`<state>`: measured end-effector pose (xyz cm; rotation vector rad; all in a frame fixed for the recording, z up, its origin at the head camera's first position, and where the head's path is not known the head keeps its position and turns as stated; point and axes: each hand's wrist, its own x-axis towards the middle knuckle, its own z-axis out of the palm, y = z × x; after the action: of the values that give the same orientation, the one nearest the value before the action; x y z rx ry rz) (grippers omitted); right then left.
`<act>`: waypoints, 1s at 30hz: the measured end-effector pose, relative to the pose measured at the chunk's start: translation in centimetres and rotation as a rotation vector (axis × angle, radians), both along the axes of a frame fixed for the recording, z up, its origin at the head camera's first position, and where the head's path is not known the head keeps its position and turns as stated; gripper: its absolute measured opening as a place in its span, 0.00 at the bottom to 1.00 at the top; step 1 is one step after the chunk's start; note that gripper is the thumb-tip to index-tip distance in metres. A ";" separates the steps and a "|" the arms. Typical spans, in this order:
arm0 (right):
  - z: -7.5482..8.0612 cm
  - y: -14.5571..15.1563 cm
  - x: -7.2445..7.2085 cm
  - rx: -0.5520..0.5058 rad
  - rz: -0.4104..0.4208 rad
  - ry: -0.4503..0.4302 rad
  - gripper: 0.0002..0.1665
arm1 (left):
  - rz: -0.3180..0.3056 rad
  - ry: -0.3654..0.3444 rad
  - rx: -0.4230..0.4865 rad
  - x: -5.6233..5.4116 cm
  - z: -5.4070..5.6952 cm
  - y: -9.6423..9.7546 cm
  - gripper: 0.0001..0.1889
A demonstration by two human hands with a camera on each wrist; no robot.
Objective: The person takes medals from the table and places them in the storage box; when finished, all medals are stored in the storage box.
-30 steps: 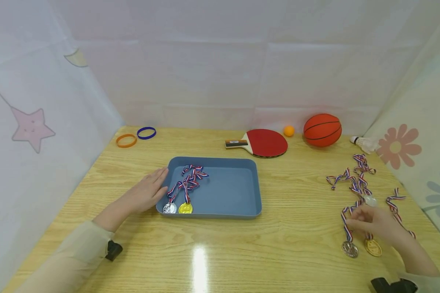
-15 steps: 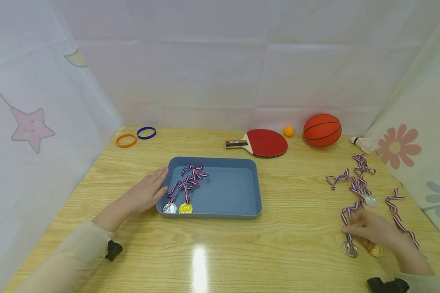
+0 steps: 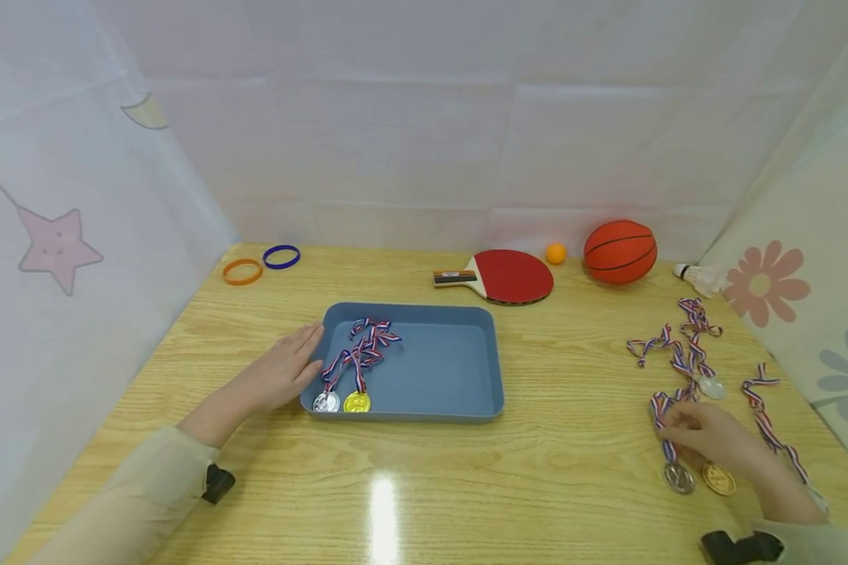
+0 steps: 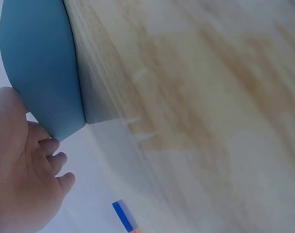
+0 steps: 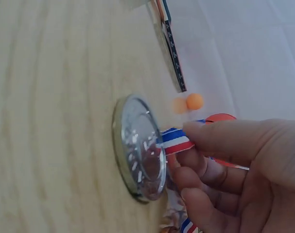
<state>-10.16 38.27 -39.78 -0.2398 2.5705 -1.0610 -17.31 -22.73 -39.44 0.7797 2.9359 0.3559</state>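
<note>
Left of the grip, the wood-grain table carries a blue-grey tray. The left hand rests on the tray's near-left wall, fingers straight. Beyond the grip and leftward lies a red paddle; its handle label is too small to read, as are the pale edge marks in the right wrist view. An orange-red basketball sits right of it.

The right hand pinches a striped ribbon between thumb and fingers, some of them hidden. The ribbon's silver-toned medal lies just nearer the person than the grip; its raised design is illegible. A gold medal is beside it, its ribbon covered by the hand. Right of the grip, another ribbon passes behind the wrist, its end hard to make out. Since half a second ago, the pinched ribbon has shifted slightly left; the left hand and tray have stayed put.
</note>
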 end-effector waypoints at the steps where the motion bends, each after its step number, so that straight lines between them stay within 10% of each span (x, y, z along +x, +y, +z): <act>1: 0.1 0.0 -0.1 -0.010 -0.007 0.018 0.10 | 0.000 0.001 -0.003 0.0 0.0 0.0 0.31; 30: 7.2 -1.6 -3.8 -0.513 -0.299 0.296 0.02 | 0.003 0.001 0.002 0.2 0.2 0.1 0.31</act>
<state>-13.93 36.68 -32.55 -0.1457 2.5878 -1.9247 -17.07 -22.67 -39.26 0.7765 2.9387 0.3588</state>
